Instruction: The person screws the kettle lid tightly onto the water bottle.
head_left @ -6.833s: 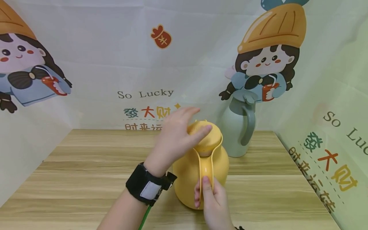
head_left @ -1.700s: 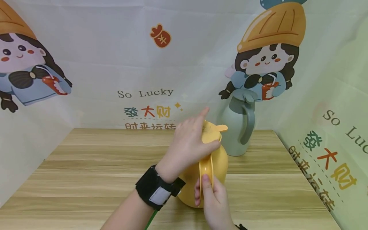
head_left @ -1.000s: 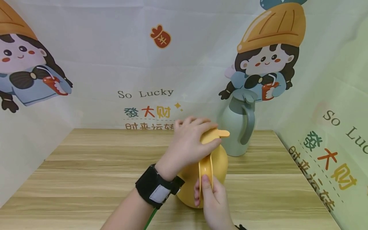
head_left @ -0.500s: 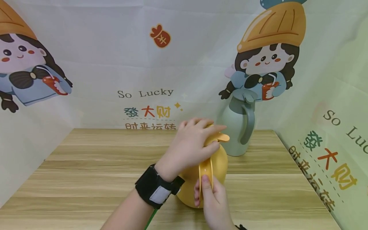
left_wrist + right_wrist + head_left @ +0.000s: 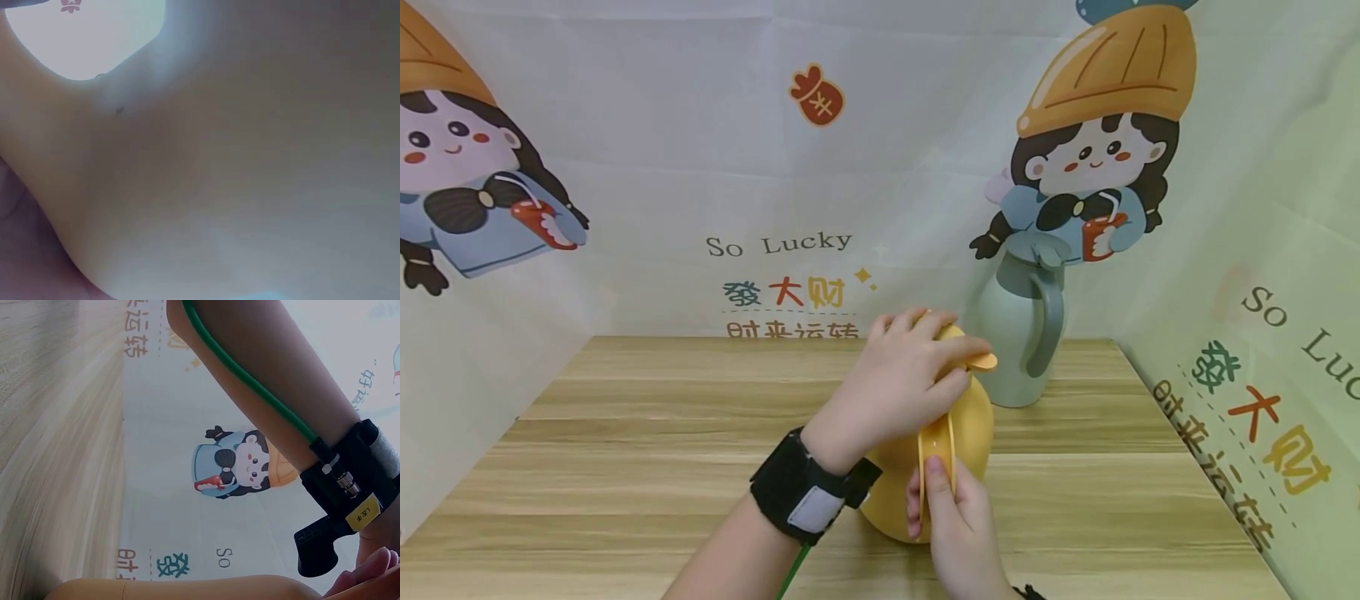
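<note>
A round-bodied yellow vacuum jug (image 5: 973, 433) stands upright on the wooden table, its handle turned towards me. My left hand (image 5: 887, 383) lies over its lid (image 5: 953, 332), fingers curled over the far side and thumb on the near side. From the lid's right side sticks a small yellow tab (image 5: 983, 362), with my index finger against it. Lower down, my right hand (image 5: 958, 521) grips the jug handle (image 5: 937, 433), thumb on top. Much of the lid is hidden under the left hand. A blurred close surface fills most of the left wrist view.
Behind the jug to the right stands a pale green jug (image 5: 1011, 342) with a grey-green handle. A printed cloth (image 5: 647, 167) hangs at the back and both sides of the table (image 5: 625, 467). A green cable (image 5: 250, 387) runs along the left forearm.
My left hand has come down onto the lid and curled round it. The tab, seen at the right since 1.7 s ago, has swung slightly towards me. My right hand has kept its hold.
</note>
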`<state>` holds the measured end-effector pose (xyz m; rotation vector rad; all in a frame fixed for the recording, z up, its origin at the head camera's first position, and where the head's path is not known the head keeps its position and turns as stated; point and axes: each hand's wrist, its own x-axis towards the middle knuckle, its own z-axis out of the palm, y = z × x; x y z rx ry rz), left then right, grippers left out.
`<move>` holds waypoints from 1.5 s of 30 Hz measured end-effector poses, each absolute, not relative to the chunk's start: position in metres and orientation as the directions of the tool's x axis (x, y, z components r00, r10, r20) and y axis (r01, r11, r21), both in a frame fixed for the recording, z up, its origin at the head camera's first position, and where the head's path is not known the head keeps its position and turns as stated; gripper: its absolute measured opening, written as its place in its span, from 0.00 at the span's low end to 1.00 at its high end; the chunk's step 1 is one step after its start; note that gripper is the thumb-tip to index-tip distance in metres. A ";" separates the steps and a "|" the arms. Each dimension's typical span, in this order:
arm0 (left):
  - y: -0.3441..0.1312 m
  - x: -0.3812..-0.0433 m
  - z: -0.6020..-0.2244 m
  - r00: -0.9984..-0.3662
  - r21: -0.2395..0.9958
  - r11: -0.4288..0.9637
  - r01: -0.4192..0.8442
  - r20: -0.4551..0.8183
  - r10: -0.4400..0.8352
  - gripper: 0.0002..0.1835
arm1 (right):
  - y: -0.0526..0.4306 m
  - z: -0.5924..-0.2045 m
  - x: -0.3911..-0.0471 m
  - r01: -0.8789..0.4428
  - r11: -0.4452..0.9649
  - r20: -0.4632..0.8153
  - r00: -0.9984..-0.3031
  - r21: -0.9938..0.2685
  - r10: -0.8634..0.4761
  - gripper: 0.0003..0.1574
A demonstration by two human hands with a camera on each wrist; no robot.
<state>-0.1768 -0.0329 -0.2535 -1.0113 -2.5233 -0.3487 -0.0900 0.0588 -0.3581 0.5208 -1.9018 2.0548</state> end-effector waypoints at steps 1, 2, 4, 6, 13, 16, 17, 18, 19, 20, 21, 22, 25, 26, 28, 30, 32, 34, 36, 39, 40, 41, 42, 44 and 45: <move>-0.033 -0.177 -0.253 -0.656 0.077 0.706 0.704 0.450 0.606 0.18 | 0.059 -0.358 -0.090 -0.445 -0.085 0.449 -0.893 -0.891 -0.031 0.20; -0.033 -0.177 -0.254 -0.654 0.075 0.704 0.706 0.450 0.608 0.18 | 0.059 -0.358 -0.090 -0.442 -0.084 0.446 -0.894 -0.893 -0.032 0.20; -0.032 -0.177 -0.254 -0.650 0.070 0.703 0.708 0.453 0.610 0.18 | 0.059 -0.358 -0.090 -0.438 -0.082 0.442 -0.897 -0.895 -0.031 0.20; -0.032 -0.177 -0.253 -0.651 0.070 0.704 0.707 0.453 0.609 0.18 | 0.059 -0.358 -0.090 -0.438 -0.080 0.441 -0.897 -0.895 -0.029 0.20; -0.034 -0.176 -0.252 -0.662 0.111 0.698 0.708 0.448 0.601 0.19 | 0.058 -0.357 -0.090 -0.444 -0.089 0.448 -0.894 -0.892 -0.029 0.20; -0.035 -0.177 -0.253 -0.660 0.135 0.685 0.716 0.451 0.601 0.18 | 0.058 -0.357 -0.090 -0.451 -0.089 0.455 -0.890 -0.888 -0.028 0.20; -0.035 -0.178 -0.254 -0.660 0.144 0.681 0.718 0.452 0.600 0.17 | 0.058 -0.357 -0.090 -0.452 -0.090 0.456 -0.889 -0.887 -0.028 0.20; -0.035 -0.178 -0.254 -0.658 0.153 0.676 0.721 0.456 0.599 0.15 | 0.058 -0.357 -0.090 -0.452 -0.092 0.456 -0.889 -0.887 -0.027 0.20; -0.035 -0.179 -0.254 -0.655 0.157 0.672 0.724 0.461 0.599 0.13 | 0.058 -0.357 -0.090 -0.454 -0.093 0.458 -0.888 -0.886 -0.026 0.20; -0.035 -0.180 -0.255 -0.651 0.159 0.668 0.727 0.466 0.599 0.12 | 0.058 -0.358 -0.090 -0.456 -0.093 0.460 -0.887 -0.885 -0.025 0.20; -0.034 -0.181 -0.255 -0.648 0.159 0.665 0.730 0.472 0.598 0.13 | 0.058 -0.358 -0.090 -0.460 -0.093 0.464 -0.886 -0.883 -0.025 0.20; -0.034 -0.182 -0.255 -0.647 0.164 0.663 0.730 0.476 0.595 0.14 | 0.058 -0.358 -0.090 -0.465 -0.093 0.469 -0.883 -0.881 -0.025 0.20; -0.032 -0.183 -0.255 -0.649 0.172 0.665 0.727 0.489 0.583 0.18 | 0.058 -0.359 -0.091 -0.486 -0.094 0.490 -0.871 -0.869 -0.028 0.19; -0.032 -0.184 -0.255 -0.653 0.177 0.668 0.723 0.493 0.576 0.19 | 0.058 -0.359 -0.092 -0.492 -0.094 0.496 -0.868 -0.866 -0.029 0.19; -0.031 -0.184 -0.256 -0.662 0.189 0.674 0.714 0.496 0.562 0.18 | 0.058 -0.360 -0.092 -0.500 -0.096 0.505 -0.863 -0.860 -0.029 0.19; -0.030 -0.184 -0.255 -0.669 0.192 0.683 0.705 0.500 0.550 0.18 | 0.058 -0.360 -0.092 -0.498 -0.097 0.503 -0.864 -0.862 -0.026 0.19; -0.028 -0.184 -0.255 -0.672 0.190 0.690 0.698 0.506 0.541 0.17 | 0.058 -0.360 -0.091 -0.490 -0.096 0.494 -0.869 -0.867 -0.023 0.19; -0.025 -0.184 -0.255 -0.672 0.188 0.693 0.696 0.511 0.536 0.17 | 0.059 -0.360 -0.091 -0.480 -0.093 0.483 -0.875 -0.873 -0.022 0.19; -0.023 -0.184 -0.255 -0.675 0.191 0.698 0.691 0.515 0.528 0.17 | 0.058 -0.360 -0.091 -0.474 -0.091 0.478 -0.878 -0.876 -0.023 0.19; -0.021 -0.183 -0.256 -0.677 0.195 0.702 0.685 0.528 0.513 0.16 | 0.058 -0.360 -0.090 -0.464 -0.093 0.468 -0.883 -0.881 -0.025 0.19; -0.021 -0.183 -0.256 -0.677 0.198 0.703 0.683 0.534 0.507 0.16 | 0.058 -0.360 -0.090 -0.461 -0.096 0.465 -0.885 -0.882 -0.026 0.19; -0.021 -0.183 -0.256 -0.675 0.202 0.701 0.683 0.541 0.501 0.15 | 0.058 -0.360 -0.090 -0.459 -0.097 0.463 -0.886 -0.883 -0.027 0.19; -0.021 -0.183 -0.257 -0.672 0.204 0.700 0.684 0.551 0.496 0.14 | 0.058 -0.359 -0.090 -0.457 -0.097 0.461 -0.887 -0.884 -0.027 0.19; -0.020 -0.183 -0.258 -0.664 0.215 0.692 0.689 0.569 0.485 0.13 | 0.058 -0.359 -0.090 -0.456 -0.097 0.461 -0.887 -0.884 -0.027 0.19; -0.020 -0.183 -0.258 -0.662 0.222 0.688 0.691 0.575 0.480 0.13 | 0.059 -0.359 -0.090 -0.458 -0.096 0.462 -0.887 -0.884 -0.026 0.19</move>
